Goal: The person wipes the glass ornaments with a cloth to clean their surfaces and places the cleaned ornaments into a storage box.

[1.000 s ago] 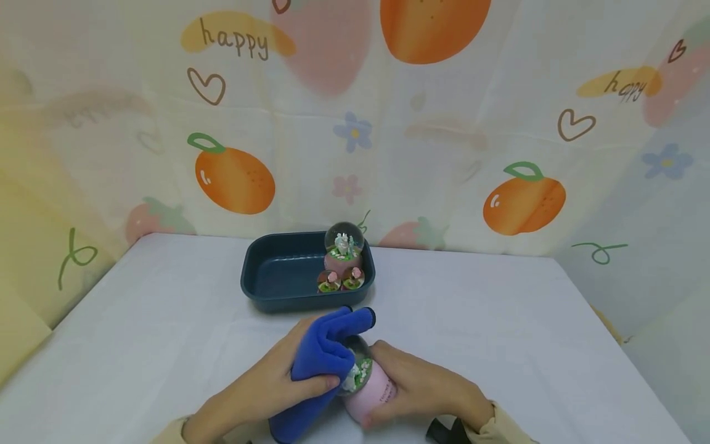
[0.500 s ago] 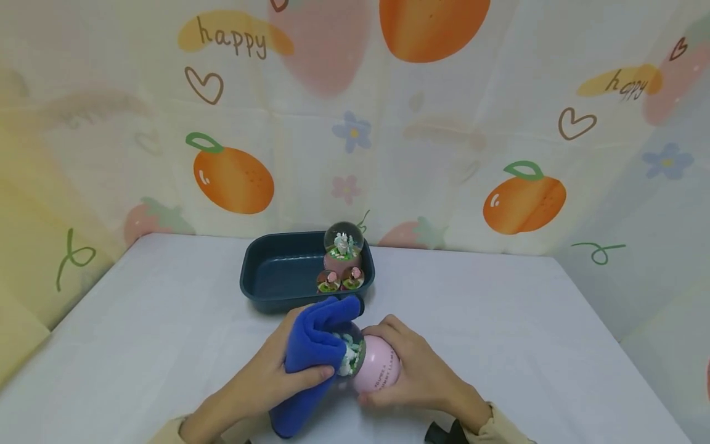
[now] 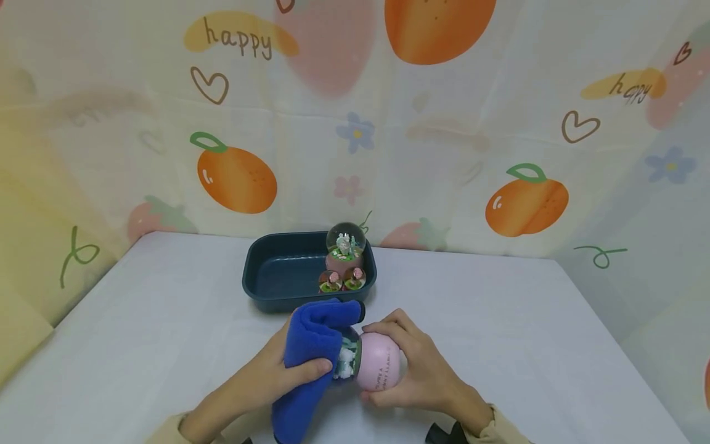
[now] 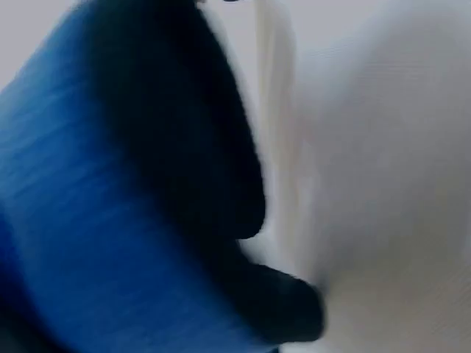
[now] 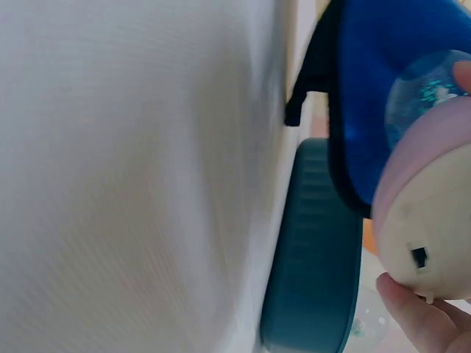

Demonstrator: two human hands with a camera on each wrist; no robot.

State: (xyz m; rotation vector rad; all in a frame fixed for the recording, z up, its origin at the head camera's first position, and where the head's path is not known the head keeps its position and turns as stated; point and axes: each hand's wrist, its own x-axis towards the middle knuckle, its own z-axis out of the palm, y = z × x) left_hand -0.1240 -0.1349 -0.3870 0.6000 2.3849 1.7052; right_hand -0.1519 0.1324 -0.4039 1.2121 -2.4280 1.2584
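A snow globe with a pink, lettered base [image 3: 379, 364] lies sideways between the hands, its glass end toward the left. Round the base curl the fingers and thumb of the right hand [image 3: 423, 365]. The left hand [image 3: 273, 372] holds a blue cloth [image 3: 312, 342] against the glass dome, thumb on the near side; the cloth hides much of the dome and most of the fingers. In the right wrist view, the pale underside [image 5: 412, 220] of the base shows a small black switch. Blue cloth with dark edging [image 4: 110, 206] fills the left wrist view's left side.
Just beyond the hands stands a dark teal tray [image 3: 299, 304]. At its right end are a larger snow globe [image 3: 344, 264] on a pink base and two small globes [image 3: 331, 283]. A black object [image 3: 444, 434] shows by the right sleeve. White cloth [image 3: 166, 320] covers the table.
The snow globe has turned from tilted to nearly sideways, its base swinging up and right with the right hand. The cloth has shifted slightly left and stays on the dome.
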